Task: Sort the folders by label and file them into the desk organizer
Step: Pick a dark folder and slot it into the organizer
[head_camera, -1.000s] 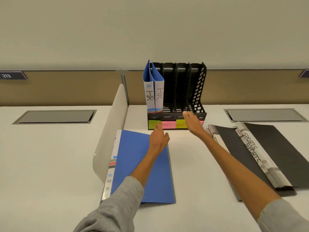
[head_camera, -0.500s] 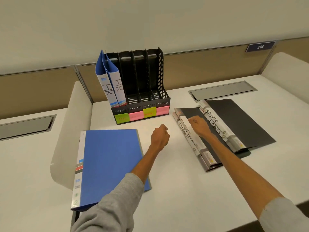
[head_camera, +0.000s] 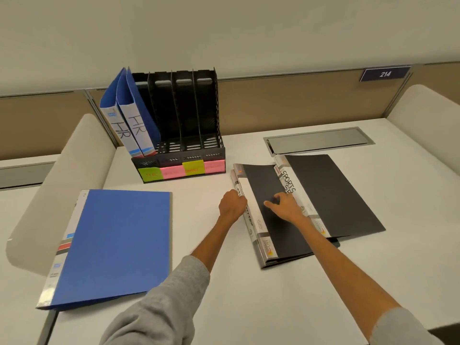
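A black desk organizer point(head_camera: 214, 155) with coloured sticky labels on its front stands at the back. Two blue folders marked HR point(head_camera: 135, 130) lean in its leftmost slot. A blue folder point(head_camera: 117, 242) lies flat at the left. At the right lies a stack of black folders point(head_camera: 281, 235), with a black SPORTS folder point(head_camera: 333, 195) overlapping it. My left hand point(head_camera: 232, 204) grips the spine edge of the stack's top folder. My right hand point(head_camera: 286, 207) rests on that folder's black cover, fingertips touching it beside the SPORTS spine.
A curved beige divider point(head_camera: 62, 185) stands left of the blue folder, and another point(head_camera: 428, 108) rises at the far right. A metal cable hatch point(head_camera: 318, 140) sits flush in the desk behind the black folders. A brown partition with a sign reading 214 point(head_camera: 384, 73) runs along the back.
The view has swung right and down. Both hands moved from the organizer's front over to the black folders; my left hand took hold of the spine and my right hand slid onto the cover.
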A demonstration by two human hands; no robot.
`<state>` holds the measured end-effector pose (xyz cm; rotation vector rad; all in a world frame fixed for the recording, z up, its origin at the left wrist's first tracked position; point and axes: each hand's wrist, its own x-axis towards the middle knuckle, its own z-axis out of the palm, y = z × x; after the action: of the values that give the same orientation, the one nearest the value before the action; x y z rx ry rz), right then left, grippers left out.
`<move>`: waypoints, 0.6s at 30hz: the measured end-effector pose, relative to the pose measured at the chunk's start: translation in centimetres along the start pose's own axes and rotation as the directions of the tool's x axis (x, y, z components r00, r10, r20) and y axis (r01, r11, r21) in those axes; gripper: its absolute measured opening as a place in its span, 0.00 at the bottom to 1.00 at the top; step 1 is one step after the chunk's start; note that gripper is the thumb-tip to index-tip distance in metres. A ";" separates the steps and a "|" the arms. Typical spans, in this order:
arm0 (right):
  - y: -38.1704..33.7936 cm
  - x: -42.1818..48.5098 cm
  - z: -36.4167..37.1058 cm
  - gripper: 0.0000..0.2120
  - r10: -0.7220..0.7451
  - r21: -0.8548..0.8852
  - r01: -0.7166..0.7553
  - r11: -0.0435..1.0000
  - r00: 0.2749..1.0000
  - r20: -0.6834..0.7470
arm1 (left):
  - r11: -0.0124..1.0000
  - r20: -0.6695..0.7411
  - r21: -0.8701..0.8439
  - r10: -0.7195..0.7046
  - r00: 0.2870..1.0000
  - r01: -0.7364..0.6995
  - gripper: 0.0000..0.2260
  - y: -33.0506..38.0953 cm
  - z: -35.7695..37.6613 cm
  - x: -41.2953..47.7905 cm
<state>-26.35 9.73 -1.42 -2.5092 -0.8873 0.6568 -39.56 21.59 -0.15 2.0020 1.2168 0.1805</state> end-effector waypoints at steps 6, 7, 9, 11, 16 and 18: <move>1.8 0.4 1.1 0.25 -0.092 -0.017 0.091 0.996 0.994 -0.054 | 0.995 -0.009 -0.028 -0.092 0.996 0.091 0.15 -0.1 2.4 -0.8; 2.0 0.3 1.3 0.25 -0.110 -0.027 0.109 0.994 0.992 -0.059 | 0.995 -0.023 -0.033 -0.090 0.996 0.090 0.15 0.0 2.8 -1.1; 2.4 0.2 1.6 0.25 -0.137 -0.056 0.134 0.989 0.988 -0.069 | 0.994 -0.049 -0.058 -0.090 0.995 0.088 0.15 0.2 3.6 -1.6; 2.8 0.0 2.1 0.26 -0.159 -0.093 0.151 0.984 0.984 -0.079 | 0.995 -0.063 -0.065 -0.086 0.994 0.082 0.17 0.7 4.5 -2.3; 3.4 0.1 2.3 0.26 -0.173 -0.161 0.171 0.972 0.985 0.001 | 0.989 -0.084 -0.109 -0.114 0.990 0.104 0.25 1.3 5.5 -3.3; 3.7 0.6 1.9 0.25 -0.197 -0.164 0.202 0.966 0.979 0.042 | 0.979 -0.085 -0.171 -0.125 0.989 0.109 0.24 1.5 5.4 -3.1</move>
<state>-25.22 7.85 -4.95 -2.5146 -1.2325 0.5704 -37.55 15.87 -2.04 1.7903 1.3313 0.3112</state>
